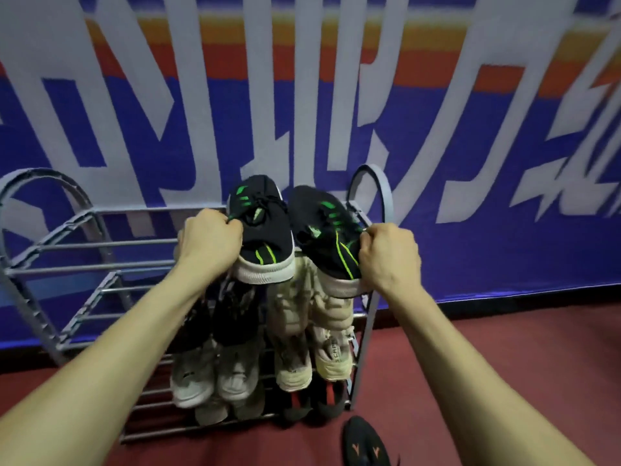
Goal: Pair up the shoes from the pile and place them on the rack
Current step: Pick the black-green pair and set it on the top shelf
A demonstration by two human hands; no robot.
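- Black knit uppers with green stripes and thick white soles mark the two sneakers at the top of the rack: the left sneaker and the right sneaker sit side by side, toes pointing away toward the wall, heels toward the camera.
- Left hand is curled at the left sneaker's inner side, fingers pinching its lace or collar edge.
- Right hand is curled at the right sneaker's outer side, fingers gripping the collar near the heel.
- Both sneakers are on or just above the top tier; whether their soles rest fully on the bars I cannot tell.
- Grey metal tubes form the rack, with arched end frames and thin round crossbars as slanted tiers; it stands against the wall.
- Lower tiers, all on the right half, hold more pairs, heels out: a dark pair below the left hand, a beige pair beside it, a pale grey pair and a cream pair lower down, and a black-and-red pair at the bottom.
- One black shoe with orange marks lies on the floor in front of the rack's right end.
- Dark red floor looks smooth and matte.
- Blue banner with large pale letters and orange and red bands covers the wall.
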